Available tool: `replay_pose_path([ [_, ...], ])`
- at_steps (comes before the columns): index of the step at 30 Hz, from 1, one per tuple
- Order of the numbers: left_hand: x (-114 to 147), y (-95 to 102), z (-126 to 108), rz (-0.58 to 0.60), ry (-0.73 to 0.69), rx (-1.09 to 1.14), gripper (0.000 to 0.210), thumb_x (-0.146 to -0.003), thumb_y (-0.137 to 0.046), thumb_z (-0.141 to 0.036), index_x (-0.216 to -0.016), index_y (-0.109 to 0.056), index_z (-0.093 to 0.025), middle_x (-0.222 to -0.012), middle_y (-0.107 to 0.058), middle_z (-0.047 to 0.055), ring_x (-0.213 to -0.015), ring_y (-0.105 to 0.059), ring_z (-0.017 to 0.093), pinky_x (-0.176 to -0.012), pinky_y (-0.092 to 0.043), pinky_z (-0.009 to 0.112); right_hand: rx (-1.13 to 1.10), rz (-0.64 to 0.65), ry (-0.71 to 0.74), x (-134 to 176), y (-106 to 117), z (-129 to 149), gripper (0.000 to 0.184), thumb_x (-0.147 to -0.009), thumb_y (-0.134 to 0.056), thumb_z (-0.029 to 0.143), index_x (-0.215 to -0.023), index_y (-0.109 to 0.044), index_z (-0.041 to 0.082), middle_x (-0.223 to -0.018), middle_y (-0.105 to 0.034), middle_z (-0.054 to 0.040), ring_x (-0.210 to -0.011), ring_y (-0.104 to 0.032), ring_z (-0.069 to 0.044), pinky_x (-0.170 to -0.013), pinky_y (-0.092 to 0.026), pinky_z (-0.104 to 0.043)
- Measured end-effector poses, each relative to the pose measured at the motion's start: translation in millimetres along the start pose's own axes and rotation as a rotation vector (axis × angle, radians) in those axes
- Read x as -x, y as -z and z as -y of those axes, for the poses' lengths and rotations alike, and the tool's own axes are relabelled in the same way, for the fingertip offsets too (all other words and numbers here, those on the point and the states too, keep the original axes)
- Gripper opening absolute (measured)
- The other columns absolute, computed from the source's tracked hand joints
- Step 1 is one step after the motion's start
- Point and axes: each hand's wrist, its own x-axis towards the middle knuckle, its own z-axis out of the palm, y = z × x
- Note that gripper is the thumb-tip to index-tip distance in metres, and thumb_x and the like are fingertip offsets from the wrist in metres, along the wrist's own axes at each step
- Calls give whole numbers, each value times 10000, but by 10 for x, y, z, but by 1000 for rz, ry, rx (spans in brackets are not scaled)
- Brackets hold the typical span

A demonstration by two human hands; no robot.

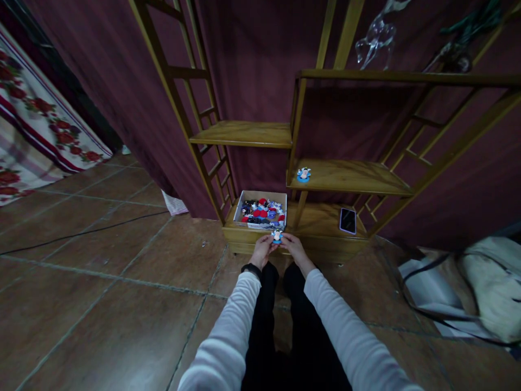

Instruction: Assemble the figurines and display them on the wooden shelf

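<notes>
Just before a shallow white cardboard box (264, 195), I see the left hand (262, 248) and right hand (293, 245) pinching a small blue-and-white figurine (277, 237), its long axis upright in view, head toward the box.

Between the fingers (269, 239), the figurine (277, 237) is too small for us to read its details, and we cannot see its underside. Just beyond the fingers, we cannot tell the heaped toys (262, 212) apart. Far above and right of them, the ornament (472, 24) blurs; well to their right, we lose the bag (492, 282) at the picture's edge.
</notes>
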Motion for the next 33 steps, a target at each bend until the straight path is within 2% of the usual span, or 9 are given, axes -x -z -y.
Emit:
replay_pose_path([
  [8, -25, 15, 1, -33, 10, 9, 245, -738, -652, -350, -776, -596, -115, -677, -642, 54, -563, -593, 85, -596, -497, 203, -110, 12, -44, 39, 17, 62, 342, -569, -738, 389, -828, -673, 176, -838, -689, -36, -733, -641, -155, -779, -513, -350],
  [13, -23, 28, -20, -27, 0, 30, 213, -721, -673, -318, -778, -602, -125, -693, -647, 40, -577, -595, 83, -589, -493, 191, -135, 16, -82, 24, 40, 60, 341, -525, -773, 347, -802, -671, 176, -846, -687, -34, -761, -641, -161, -796, -509, -349],
  [17, -17, 22, -18, 9, -8, 27, 162, -721, -676, -266, -773, -616, -124, -700, -652, 39, -585, -597, 80, -594, -490, 182, -138, -7, -91, -7, 47, 31, 328, -543, -763, 352, -804, -660, 181, -798, -682, -23, -725, -642, -154, -778, -515, -352],
  [25, -17, 17, -17, 50, -14, 27, 121, -729, -668, -205, -773, -635, -98, -729, -665, 67, -644, -619, 108, -703, -516, 241, -166, -9, -93, 2, 43, 65, 350, -548, -752, 381, -815, -648, 180, -782, -678, -19, -723, -640, -153, -787, -508, -350],
  [33, -32, 9, -12, 21, -9, 38, 105, -753, -644, -196, -783, -629, -96, -724, -665, 70, -654, -630, 113, -709, -523, 245, -190, -21, -106, 24, 50, 99, 344, -560, -748, 389, -818, -654, 181, -789, -691, -33, -734, -649, -168, -795, -507, -361],
])
